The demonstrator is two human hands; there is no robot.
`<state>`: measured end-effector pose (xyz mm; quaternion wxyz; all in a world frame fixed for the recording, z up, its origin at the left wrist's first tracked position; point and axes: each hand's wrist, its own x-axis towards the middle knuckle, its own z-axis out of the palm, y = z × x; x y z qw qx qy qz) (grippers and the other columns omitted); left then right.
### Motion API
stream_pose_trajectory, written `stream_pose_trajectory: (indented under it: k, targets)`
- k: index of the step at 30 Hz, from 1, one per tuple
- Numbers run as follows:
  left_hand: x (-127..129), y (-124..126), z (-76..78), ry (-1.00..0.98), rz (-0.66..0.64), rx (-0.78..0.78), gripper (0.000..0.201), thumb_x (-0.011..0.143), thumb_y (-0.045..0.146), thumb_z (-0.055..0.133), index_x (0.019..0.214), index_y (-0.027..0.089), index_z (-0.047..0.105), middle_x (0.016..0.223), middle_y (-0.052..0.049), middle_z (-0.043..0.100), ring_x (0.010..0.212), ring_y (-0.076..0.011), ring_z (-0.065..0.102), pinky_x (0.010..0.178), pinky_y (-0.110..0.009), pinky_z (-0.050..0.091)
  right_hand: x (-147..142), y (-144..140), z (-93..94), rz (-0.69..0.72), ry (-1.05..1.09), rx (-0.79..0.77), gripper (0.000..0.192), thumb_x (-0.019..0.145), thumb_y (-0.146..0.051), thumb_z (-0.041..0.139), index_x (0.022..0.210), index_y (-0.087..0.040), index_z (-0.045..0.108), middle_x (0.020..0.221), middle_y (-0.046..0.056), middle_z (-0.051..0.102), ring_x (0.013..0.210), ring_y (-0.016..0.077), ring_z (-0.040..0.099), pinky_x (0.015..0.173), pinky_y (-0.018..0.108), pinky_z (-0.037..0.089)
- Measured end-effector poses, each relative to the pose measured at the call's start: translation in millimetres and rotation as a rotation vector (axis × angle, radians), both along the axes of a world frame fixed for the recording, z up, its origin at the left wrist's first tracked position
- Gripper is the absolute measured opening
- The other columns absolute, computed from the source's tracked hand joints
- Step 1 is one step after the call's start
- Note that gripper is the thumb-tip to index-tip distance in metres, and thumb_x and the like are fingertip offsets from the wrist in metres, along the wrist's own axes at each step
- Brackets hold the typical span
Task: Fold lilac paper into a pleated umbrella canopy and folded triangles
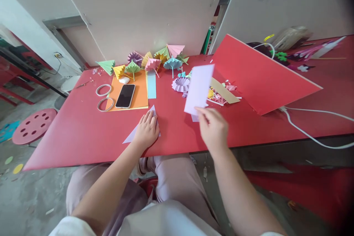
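My right hand [212, 127] holds up a pale lilac paper strip [198, 88] by its lower end, lifted above the red table [83, 132]. My left hand [147, 129] lies flat on a folded lilac paper triangle [129, 137] near the table's front edge. Another small lilac piece [194, 118] lies on the table just under the raised strip. A pleated lilac paper fan [180, 84] sits behind the strip.
Several coloured paper umbrellas [153, 61] stand at the back. A phone [125, 96] lies on orange paper [139, 90], with two rings [104, 97] to its left. A red board [260, 77] leans at the right, white cables [306, 125] trailing below it. Paper scraps [222, 94] lie at centre right. A pink stool [33, 125] stands at the left.
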<state>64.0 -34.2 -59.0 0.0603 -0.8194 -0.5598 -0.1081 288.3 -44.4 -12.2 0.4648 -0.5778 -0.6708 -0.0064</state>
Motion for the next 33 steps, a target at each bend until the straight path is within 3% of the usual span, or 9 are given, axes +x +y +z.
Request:
stream_pose_trajectory:
  k: [4, 7, 11, 13, 16, 19, 25, 30, 33]
  targets:
    - [-0.2, -0.1, -0.8, 0.005, -0.004, -0.011, 0.033, 0.088, 0.023, 0.037, 0.114, 0.009, 0.052, 0.137, -0.017, 0.044, 0.130, -0.0272, 0.037, 0.106, -0.042, 0.033, 29.7, 17.9, 45.8, -0.238, 0.001, 0.360, 0.021, 0.088, -0.025, 0.048, 0.090, -0.020, 0.068, 0.079, 0.006, 0.068, 0.075, 0.0170, 0.063, 0.069, 0.031, 0.051]
    - [0.6, -0.2, -0.4, -0.004, -0.002, -0.004, 0.033, 0.088, 0.021, 0.037, 0.115, 0.009, 0.051, 0.136, -0.017, 0.045, 0.130, -0.0274, 0.037, 0.105, -0.043, 0.033, 38.0, 42.1, 55.7, -0.292, 0.090, 0.414, 0.021, 0.088, -0.028, 0.048, 0.093, -0.021, 0.067, 0.081, 0.005, 0.067, 0.073, 0.0168, 0.063, 0.064, 0.031, 0.051]
    - [1.1, 0.0, -0.8, -0.010, -0.012, 0.013, 0.032, 0.086, 0.020, 0.039, 0.113, 0.008, 0.052, 0.134, -0.018, 0.048, 0.127, -0.0284, 0.040, 0.104, -0.043, 0.035, 42.3, 95.1, 28.2, -0.330, 0.239, 0.294, 0.027, 0.086, -0.030, 0.045, 0.097, -0.017, 0.066, 0.086, 0.006, 0.065, 0.058, 0.0138, 0.060, 0.059, 0.031, 0.051]
    - [0.6, -0.3, -2.0, -0.005, -0.019, 0.027, 0.033, 0.086, 0.020, 0.039, 0.114, 0.009, 0.052, 0.134, -0.018, 0.048, 0.127, -0.0286, 0.041, 0.103, -0.044, 0.037, 46.4, 121.4, 9.0, -0.348, 0.245, 0.156, 0.032, 0.087, -0.028, 0.041, 0.103, -0.013, 0.064, 0.093, 0.010, 0.066, 0.070, 0.0164, 0.063, 0.068, 0.032, 0.050]
    - [-0.4, -1.1, -4.3, 0.000, -0.026, 0.066, 0.035, 0.086, 0.019, 0.037, 0.116, 0.008, 0.050, 0.133, -0.020, 0.048, 0.127, -0.0287, 0.041, 0.103, -0.045, 0.038, 56.7, 145.8, -13.2, -0.327, 0.106, -0.342, 0.036, 0.084, -0.024, 0.041, 0.113, -0.014, 0.060, 0.106, 0.013, 0.066, 0.093, 0.0202, 0.061, 0.081, 0.033, 0.046]
    - [2.5, 0.9, -4.5, 0.014, -0.110, 0.050, 0.035, 0.087, 0.018, 0.036, 0.117, 0.007, 0.051, 0.132, -0.021, 0.048, 0.126, -0.0298, 0.043, 0.102, -0.046, 0.039, 67.7, 151.0, -26.0, -0.303, 0.069, -0.516, 0.029, 0.079, -0.030, 0.049, 0.097, -0.017, 0.069, 0.095, 0.012, 0.070, 0.087, 0.0254, 0.063, 0.075, 0.036, 0.047]
    - [31.6, 25.6, 3.7, -0.024, -0.355, -0.080, 0.036, 0.087, 0.022, 0.041, 0.119, 0.009, 0.049, 0.132, -0.018, 0.049, 0.128, -0.0288, 0.039, 0.104, -0.047, 0.037, 72.2, 147.7, -29.3, -0.352, 0.046, -0.655, 0.033, 0.077, -0.027, 0.050, 0.104, -0.021, 0.068, 0.096, 0.012, 0.070, 0.084, 0.0297, 0.063, 0.067, 0.037, 0.047]
    - [45.7, 43.6, 6.0, -0.126, -0.322, -0.129, 0.030, 0.087, 0.022, 0.045, 0.114, 0.013, 0.054, 0.132, -0.017, 0.049, 0.125, -0.0271, 0.044, 0.103, -0.045, 0.039, 70.1, 146.7, -22.2, -0.352, 0.073, -0.633, 0.037, 0.079, -0.027, 0.044, 0.110, -0.022, 0.065, 0.096, 0.011, 0.070, 0.082, 0.0298, 0.064, 0.063, 0.037, 0.047]
    - [38.9, 48.3, 5.3, -0.144, -0.314, -0.105, 0.030, 0.087, 0.020, 0.043, 0.114, 0.017, 0.056, 0.130, -0.013, 0.052, 0.123, -0.0258, 0.046, 0.102, -0.042, 0.041, 72.5, 146.7, -21.9, -0.329, 0.093, -0.503, 0.037, 0.079, -0.025, 0.042, 0.108, -0.021, 0.064, 0.100, 0.009, 0.069, 0.088, 0.0266, 0.063, 0.069, 0.035, 0.047]
